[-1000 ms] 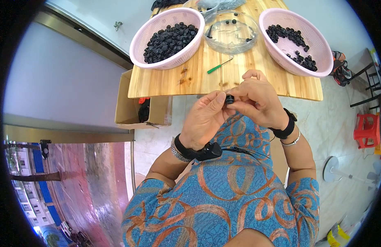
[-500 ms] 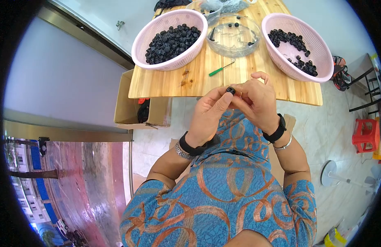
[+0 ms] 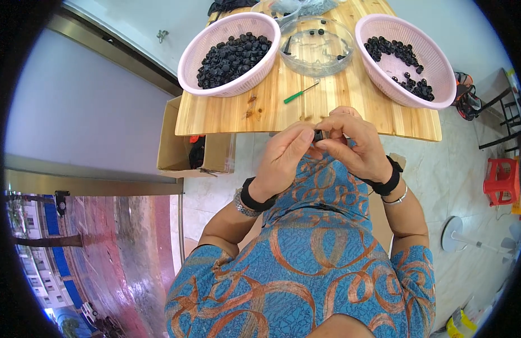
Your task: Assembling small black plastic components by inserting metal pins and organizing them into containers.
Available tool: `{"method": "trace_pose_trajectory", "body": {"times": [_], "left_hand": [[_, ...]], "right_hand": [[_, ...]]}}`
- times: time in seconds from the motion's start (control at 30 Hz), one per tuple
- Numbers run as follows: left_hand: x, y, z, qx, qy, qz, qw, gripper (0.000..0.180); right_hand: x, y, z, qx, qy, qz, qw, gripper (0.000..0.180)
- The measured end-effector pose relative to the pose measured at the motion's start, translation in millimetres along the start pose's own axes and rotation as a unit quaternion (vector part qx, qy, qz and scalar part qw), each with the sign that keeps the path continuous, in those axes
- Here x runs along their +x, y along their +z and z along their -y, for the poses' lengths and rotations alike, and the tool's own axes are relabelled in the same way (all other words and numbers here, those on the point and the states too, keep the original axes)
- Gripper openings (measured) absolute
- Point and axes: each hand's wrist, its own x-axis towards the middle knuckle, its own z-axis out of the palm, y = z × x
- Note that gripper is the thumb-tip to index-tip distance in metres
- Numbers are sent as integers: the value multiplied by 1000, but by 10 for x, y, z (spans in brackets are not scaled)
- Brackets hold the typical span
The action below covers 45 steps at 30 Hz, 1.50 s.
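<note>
Just off the near edge of the wooden table [image 3: 215,121], a small round black plastic part [image 3: 318,135] is pinched between both hands. My left hand [image 3: 286,158] grips it from the left with thumb and fingers. From the right, the thumb and forefinger of my right hand [image 3: 356,143] close on it too; the fingers cover much of the part. A green-handled screwdriver [image 3: 294,97] lies on the table beyond the hands. In the left pink basket [image 3: 187,67] is a large heap of similar black parts; the right pink basket [image 3: 441,73] holds fewer, in two clusters.
Between the baskets sits a clear round plastic tray [image 3: 317,72] with a few black pieces. Clear plastic bags [image 3: 317,7] lie at the far end. Under the table's left side stands a cardboard box [image 3: 169,152]. A red stool [image 3: 500,181] and a fan [image 3: 453,234] are at right.
My right hand has turned, its fingers now curled around the black part from the right. Both hands have come slightly lower, and the part shows less between the fingers.
</note>
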Motion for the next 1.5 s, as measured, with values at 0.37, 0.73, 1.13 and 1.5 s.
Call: {"method": "trace_pose_trajectory", "body": {"times": [0.37,0.73,1.13,1.5], "left_hand": [[30,33,42,-104,-40,-2,994,39],[166,-25,-166,176,128,-62,974,27],[802,-1155,-1342,715,129,-75,683,27],[3262,-1635,-976,760,53,177,623,28]], "right_hand": [[-168,225,-150,138,56,-76,986,21],[-117,292,-164,443,235,-103,859,22],[-155,-122,-79,244,241,-66,937,23],[-147,-298,-440,175,233,-20,956,21]]}}
